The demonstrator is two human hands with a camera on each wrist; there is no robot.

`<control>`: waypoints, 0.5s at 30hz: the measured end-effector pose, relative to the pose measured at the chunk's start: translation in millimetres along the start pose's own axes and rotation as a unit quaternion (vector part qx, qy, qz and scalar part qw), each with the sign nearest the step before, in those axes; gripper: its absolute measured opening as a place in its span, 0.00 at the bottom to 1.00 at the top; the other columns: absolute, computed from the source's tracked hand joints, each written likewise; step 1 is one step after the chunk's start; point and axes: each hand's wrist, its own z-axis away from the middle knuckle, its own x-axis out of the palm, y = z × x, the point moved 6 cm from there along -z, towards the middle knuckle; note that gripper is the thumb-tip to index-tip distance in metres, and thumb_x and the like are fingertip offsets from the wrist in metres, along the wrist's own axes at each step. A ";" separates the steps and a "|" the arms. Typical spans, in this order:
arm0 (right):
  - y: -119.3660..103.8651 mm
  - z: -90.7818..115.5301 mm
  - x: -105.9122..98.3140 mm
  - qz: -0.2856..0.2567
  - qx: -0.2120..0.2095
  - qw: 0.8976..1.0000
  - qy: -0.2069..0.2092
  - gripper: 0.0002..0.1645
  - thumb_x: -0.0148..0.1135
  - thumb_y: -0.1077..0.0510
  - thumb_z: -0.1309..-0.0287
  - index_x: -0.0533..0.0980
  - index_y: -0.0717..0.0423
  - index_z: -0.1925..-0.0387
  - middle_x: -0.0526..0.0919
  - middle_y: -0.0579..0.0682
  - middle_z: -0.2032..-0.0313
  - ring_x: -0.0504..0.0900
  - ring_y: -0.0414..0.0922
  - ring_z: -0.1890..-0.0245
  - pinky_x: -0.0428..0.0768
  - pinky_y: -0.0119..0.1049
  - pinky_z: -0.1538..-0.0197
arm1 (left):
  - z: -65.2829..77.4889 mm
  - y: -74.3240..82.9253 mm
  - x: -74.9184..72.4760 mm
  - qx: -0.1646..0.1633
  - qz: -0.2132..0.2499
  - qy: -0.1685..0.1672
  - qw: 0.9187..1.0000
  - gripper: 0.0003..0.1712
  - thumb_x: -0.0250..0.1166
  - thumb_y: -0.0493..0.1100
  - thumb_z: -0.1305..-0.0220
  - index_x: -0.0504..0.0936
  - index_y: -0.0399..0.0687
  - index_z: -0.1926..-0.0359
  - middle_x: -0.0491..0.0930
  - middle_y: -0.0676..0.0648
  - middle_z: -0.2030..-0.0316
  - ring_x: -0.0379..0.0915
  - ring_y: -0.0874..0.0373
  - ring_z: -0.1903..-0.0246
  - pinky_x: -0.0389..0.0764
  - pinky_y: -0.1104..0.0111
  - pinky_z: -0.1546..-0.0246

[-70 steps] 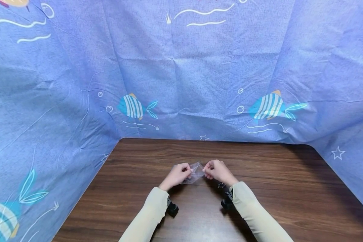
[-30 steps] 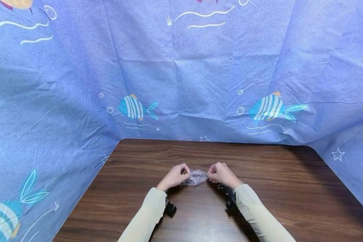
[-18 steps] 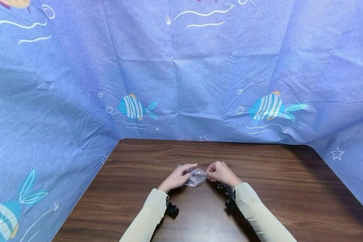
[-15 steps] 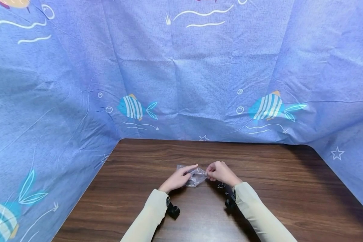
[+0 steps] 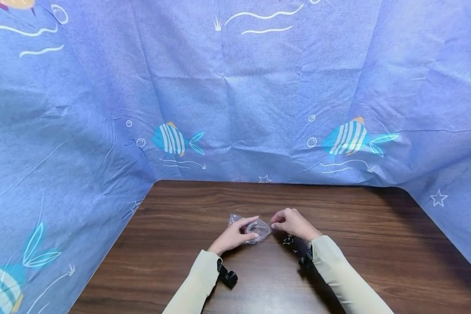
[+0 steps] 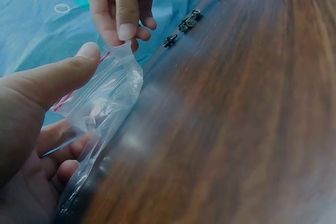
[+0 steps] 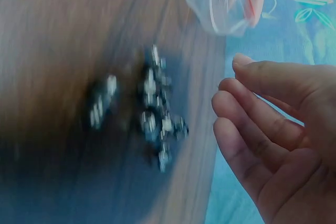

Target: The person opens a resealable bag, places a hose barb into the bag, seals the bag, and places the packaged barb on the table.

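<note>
A clear resealable plastic bag with a red line along its mouth lies in my left hand. My left thumb is on one side of it and the curled fingers are on the other, so its mouth gapes to the right. Beside the mouth is my right hand, loosely bent and holding nothing in the right wrist view. There the fingertips stand a little apart from the bag. Several small dark metal screws lie on the table below the right hand, blurred in that view.
The brown wood-grain table carries everything. Its far edge meets a blue curtain with printed fish, which also hangs at both sides. Black wrist cameras sit under both wrists, the left camera close above the tabletop.
Earlier both hands pinched the bag's edges. The left hand has since moved around the bag, its thumb and fingers spread wider at the mouth. The right hand has let go and shifted slightly right.
</note>
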 end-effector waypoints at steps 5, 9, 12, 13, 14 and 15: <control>4.5 3.2 -14.8 0.058 -0.040 0.997 0.000 0.04 0.66 0.65 0.47 0.83 0.63 0.68 0.86 0.49 0.72 0.80 0.38 0.71 0.78 0.31 0.65 | 0.8 1.6 0.1 0.002 0.004 0.009 1.000 0.34 0.67 0.49 0.39 0.69 0.46 0.33 0.72 0.50 0.70 0.65 0.65 0.71 0.69 0.74 0.68; 9.9 6.6 -21.7 0.090 -0.066 0.994 -0.008 0.03 0.65 0.68 0.48 0.83 0.63 0.70 0.86 0.49 0.72 0.80 0.38 0.71 0.78 0.32 0.66 | 2.0 2.5 1.1 -0.001 0.003 0.014 1.000 0.35 0.67 0.49 0.38 0.68 0.46 0.32 0.71 0.50 0.69 0.65 0.65 0.70 0.69 0.74 0.68; 13.8 9.0 -23.4 0.106 -0.079 0.991 -0.013 0.04 0.65 0.70 0.50 0.83 0.62 0.72 0.85 0.49 0.73 0.78 0.36 0.73 0.77 0.31 0.68 | 4.3 2.6 2.1 -0.007 0.000 0.017 1.000 0.35 0.66 0.49 0.38 0.68 0.48 0.32 0.71 0.51 0.68 0.65 0.65 0.69 0.70 0.74 0.67; 14.9 9.5 -23.5 0.108 -0.082 0.991 -0.016 0.04 0.65 0.70 0.50 0.83 0.62 0.72 0.85 0.49 0.73 0.78 0.36 0.73 0.77 0.31 0.68 | 5.4 2.6 2.2 -0.010 -0.001 0.018 1.000 0.35 0.66 0.50 0.38 0.67 0.48 0.32 0.71 0.51 0.67 0.65 0.65 0.69 0.70 0.73 0.66; 16.2 10.0 -23.3 0.110 -0.082 0.990 -0.019 0.04 0.65 0.70 0.50 0.83 0.62 0.73 0.85 0.49 0.74 0.77 0.35 0.73 0.77 0.30 0.68 | 6.7 2.3 2.3 -0.014 -0.002 0.020 1.000 0.36 0.66 0.50 0.38 0.67 0.49 0.31 0.71 0.52 0.66 0.65 0.65 0.68 0.70 0.73 0.65; 17.1 10.4 -23.1 0.113 -0.082 0.990 -0.021 0.04 0.65 0.70 0.50 0.83 0.61 0.73 0.85 0.48 0.74 0.77 0.35 0.73 0.76 0.30 0.68 | 8.0 2.1 2.4 -0.017 -0.003 0.021 1.000 0.36 0.66 0.51 0.38 0.67 0.50 0.31 0.71 0.52 0.66 0.65 0.65 0.68 0.70 0.73 0.65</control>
